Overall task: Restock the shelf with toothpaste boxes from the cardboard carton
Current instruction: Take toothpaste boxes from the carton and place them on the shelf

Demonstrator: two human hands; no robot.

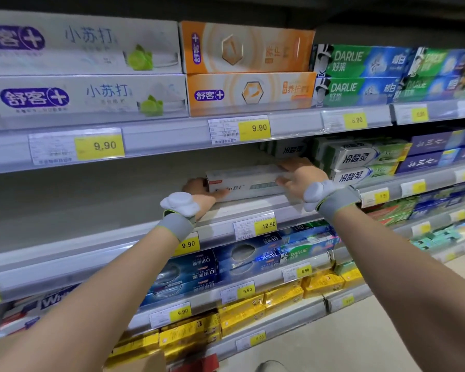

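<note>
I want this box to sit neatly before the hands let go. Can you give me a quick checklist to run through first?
1. Both ends held: left hand and right hand grip the white box: ok.
2. Box lies flat, long side forward: ok.
3. Bare shelf on its left: ok.
4. Clear of the green-and-white boxes on its right: cannot tell.
5. Lined up with the front edge: not ok, slightly tilted.
</note>
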